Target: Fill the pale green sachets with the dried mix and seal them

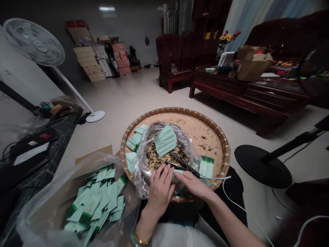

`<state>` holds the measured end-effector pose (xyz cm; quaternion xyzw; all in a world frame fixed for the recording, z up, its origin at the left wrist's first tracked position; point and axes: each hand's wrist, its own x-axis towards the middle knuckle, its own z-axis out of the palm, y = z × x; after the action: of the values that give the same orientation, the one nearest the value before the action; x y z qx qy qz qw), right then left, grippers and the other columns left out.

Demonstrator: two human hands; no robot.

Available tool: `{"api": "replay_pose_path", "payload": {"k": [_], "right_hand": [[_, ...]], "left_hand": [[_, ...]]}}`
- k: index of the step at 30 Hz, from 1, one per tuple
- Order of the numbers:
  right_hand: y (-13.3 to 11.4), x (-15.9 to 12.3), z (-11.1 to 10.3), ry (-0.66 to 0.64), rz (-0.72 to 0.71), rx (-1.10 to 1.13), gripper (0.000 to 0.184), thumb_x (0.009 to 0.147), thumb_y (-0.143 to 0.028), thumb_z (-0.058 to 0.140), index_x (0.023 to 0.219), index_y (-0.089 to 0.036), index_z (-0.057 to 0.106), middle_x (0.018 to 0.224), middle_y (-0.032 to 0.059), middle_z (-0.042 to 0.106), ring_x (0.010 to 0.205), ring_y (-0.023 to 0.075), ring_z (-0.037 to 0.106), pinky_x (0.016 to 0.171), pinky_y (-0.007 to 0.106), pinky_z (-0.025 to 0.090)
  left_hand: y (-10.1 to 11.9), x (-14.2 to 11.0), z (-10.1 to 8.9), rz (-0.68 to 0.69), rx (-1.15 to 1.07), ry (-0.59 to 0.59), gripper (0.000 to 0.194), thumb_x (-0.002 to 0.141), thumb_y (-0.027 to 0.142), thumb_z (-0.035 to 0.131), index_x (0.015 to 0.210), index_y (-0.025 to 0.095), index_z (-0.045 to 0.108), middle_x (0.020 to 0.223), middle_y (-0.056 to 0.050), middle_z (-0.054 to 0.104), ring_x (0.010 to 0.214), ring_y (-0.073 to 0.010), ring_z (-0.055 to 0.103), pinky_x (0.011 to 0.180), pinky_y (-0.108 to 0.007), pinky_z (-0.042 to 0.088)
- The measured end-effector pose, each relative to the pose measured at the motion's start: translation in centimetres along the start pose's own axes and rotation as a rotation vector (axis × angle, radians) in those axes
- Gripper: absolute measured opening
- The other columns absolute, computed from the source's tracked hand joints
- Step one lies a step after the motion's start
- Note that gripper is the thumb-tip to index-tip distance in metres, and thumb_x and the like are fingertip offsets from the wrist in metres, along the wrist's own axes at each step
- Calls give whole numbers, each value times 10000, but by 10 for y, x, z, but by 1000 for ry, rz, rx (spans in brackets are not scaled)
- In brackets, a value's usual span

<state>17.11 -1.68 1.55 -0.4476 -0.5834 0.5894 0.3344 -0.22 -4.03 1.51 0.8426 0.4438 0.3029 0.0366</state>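
My left hand (161, 187), with a bangle at its wrist, bends its fingers over a pale green packet (178, 172). The thumb and fingers of my right hand (192, 183) pinch the same packet from the other side. Just beyond my fingers lies a black two-armed tool (183, 161), its arms apart; a white cord (216, 178) runs near its right end. A clear plastic bag (141, 164) holds dried, chopped brown bits (154, 156), with a fanned stack of pale green packets (166, 140) on top. My hands hide part of the held packet.
The bag sits in a round woven bamboo tray (217, 137), with more packets (134, 141) along its left side. Left of it, a large clear bag (38, 212) contains many green packets (99, 199). Fan stands (95, 116) flank the tray; a wooden table (246, 94) stands beyond.
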Motion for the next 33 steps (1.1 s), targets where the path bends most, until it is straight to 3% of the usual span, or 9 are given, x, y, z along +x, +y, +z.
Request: {"api": "replay_pose_path", "payload": {"k": [5,10,13,16,19,21,26,30,33], "right_hand": [[-2,-1,5,38,14,86,553,771,-665,501,764,-134,655,722,24,611,735,171,525,737,305,425],[-13,-4,2,50,34,117,547,762,-658,525,686,-132,656,667,21,618,693,172,550,716,306,434],[-20,-4,-6,168,0,250,548,808,-636,481,605,-150,633,646,34,641,709,179,603,796,331,456],[-19,0,-10,269,-6,349,509,826,-619,453,702,-167,652,754,69,690,762,198,647,811,371,492],[-9,7,-5,160,-17,0,350,853,-464,491,886,-171,679,916,100,706,874,236,653,822,405,504],[-1,13,2,96,-98,-343,266,860,-286,493,1024,-165,664,1064,120,682,1016,254,617,924,421,454],[10,37,15,19,-220,-748,538,780,-89,522,1314,-115,466,1327,183,515,1239,266,471,1043,420,362],[-2,62,20,-181,-217,-907,792,660,15,551,1410,-103,326,1470,211,306,1321,291,360,1043,394,354],[-15,73,20,-304,-225,-991,797,588,36,589,1351,-118,414,1376,191,419,1220,301,453,972,374,402]], "left_hand": [[3,0,6,-11,-88,-26,587,799,57,522,1365,151,397,1280,-143,570,1158,-274,498,957,-483,451],[-3,0,5,-77,-236,10,551,720,23,561,1247,175,510,1188,-110,622,1085,-259,521,928,-469,473],[-9,-1,2,-177,-309,88,480,690,38,584,1143,195,575,1089,-88,654,1040,-252,551,903,-461,482],[-19,-5,0,-385,-415,159,385,700,142,639,1077,206,601,1041,-78,658,970,-235,604,869,-430,501],[-30,-10,-2,-685,-650,281,471,672,267,703,1106,158,556,953,-92,680,813,-209,661,764,-363,546],[-35,-11,-6,-779,-812,369,483,648,301,725,1071,145,552,930,-94,692,838,-213,674,781,-336,542],[-37,-10,-14,-812,-951,432,481,615,339,758,1019,148,582,1027,-122,696,944,-236,666,866,-339,510],[-35,-10,-15,-804,-952,433,479,636,348,748,1032,143,573,1055,-135,689,981,-238,657,887,-349,504],[-33,-10,-15,-783,-935,448,453,648,344,740,1017,141,574,1038,-133,694,983,-238,657,887,-353,507]]}}
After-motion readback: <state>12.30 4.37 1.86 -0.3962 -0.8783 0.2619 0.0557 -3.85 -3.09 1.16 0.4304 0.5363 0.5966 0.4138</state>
